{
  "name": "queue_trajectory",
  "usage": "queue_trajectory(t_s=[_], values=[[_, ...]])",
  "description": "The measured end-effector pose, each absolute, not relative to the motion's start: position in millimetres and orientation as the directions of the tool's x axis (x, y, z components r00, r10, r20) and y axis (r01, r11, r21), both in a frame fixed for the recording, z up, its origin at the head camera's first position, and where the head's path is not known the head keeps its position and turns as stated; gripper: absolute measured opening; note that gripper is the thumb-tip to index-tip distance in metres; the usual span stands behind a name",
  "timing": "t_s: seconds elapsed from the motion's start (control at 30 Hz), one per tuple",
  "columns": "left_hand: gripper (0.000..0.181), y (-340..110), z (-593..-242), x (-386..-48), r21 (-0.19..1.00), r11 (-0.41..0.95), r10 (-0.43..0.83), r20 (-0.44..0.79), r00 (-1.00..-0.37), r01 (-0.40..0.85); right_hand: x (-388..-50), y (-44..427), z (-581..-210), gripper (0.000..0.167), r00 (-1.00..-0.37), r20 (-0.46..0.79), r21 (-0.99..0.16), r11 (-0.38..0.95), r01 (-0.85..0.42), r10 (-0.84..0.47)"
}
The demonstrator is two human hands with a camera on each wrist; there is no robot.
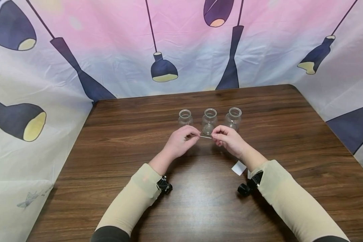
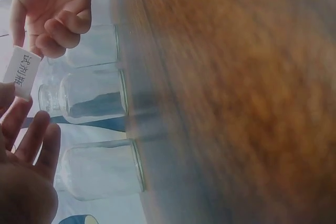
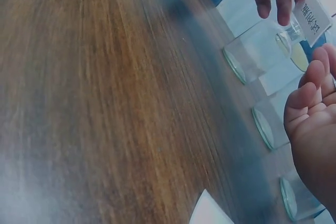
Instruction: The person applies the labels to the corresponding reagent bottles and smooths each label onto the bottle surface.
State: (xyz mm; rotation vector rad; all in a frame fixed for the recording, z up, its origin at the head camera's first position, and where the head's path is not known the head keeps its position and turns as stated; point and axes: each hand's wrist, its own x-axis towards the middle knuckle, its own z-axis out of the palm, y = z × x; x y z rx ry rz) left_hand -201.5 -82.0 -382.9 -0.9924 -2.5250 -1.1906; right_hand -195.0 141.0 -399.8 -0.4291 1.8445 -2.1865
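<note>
Between both hands is a small white label [image 2: 23, 71] with printed Chinese characters, held up off the table. My left hand [image 1: 181, 141] pinches one end of it between thumb and fingertips. At its other end, my right hand [image 1: 230, 140] pinches the label with its fingertips, the remaining fingers curled in. Just beyond the hands, a row of three open clear glass jars stands upright: the left jar [image 1: 185, 118], the middle jar [image 1: 210, 121] and the right jar [image 1: 233, 118]. The hands partly cover the lower parts of the outer jars in the head view.
A white paper piece [image 1: 239, 168] lies on the brown wooden table [image 1: 121, 148] beneath the right forearm, with part of another white piece [image 1: 249, 174] beside it. A printed cloth [image 1: 121, 50] hangs behind and beside the table.
</note>
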Motion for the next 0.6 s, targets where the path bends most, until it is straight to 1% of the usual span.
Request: queue_trajectory(t_s=[0.07, 0.2, 0.3, 0.43, 0.6], values=[[0.007, -81, -382, -201, 0.652, 0.472, 0.470, 0.384, -0.795, 0.594, -196, 142, -402, 0.004, -0.929, 0.078, -0.992, -0.118, -0.038, -0.362], [0.006, -81, -380, -200, 0.705, 0.506, 0.408, 0.312, -0.858, 0.497, -196, 142, -402, 0.012, -0.934, 0.128, -0.990, 0.021, -0.143, -0.333], [0.006, -82, -380, -200, 0.743, 0.505, 0.371, 0.273, -0.888, 0.440, -194, 142, -398, 0.016, -0.935, 0.148, -0.976, 0.107, -0.191, -0.321], [0.006, -83, -381, -200, 0.765, 0.505, 0.353, 0.239, -0.905, 0.399, -193, 140, -394, 0.013, -0.941, 0.124, -0.968, 0.169, -0.184, -0.314], [0.006, -83, -382, -201, 0.775, 0.497, 0.359, 0.227, -0.905, 0.391, -187, 135, -379, 0.011, -0.938, 0.124, -0.966, 0.175, -0.189, -0.325]])
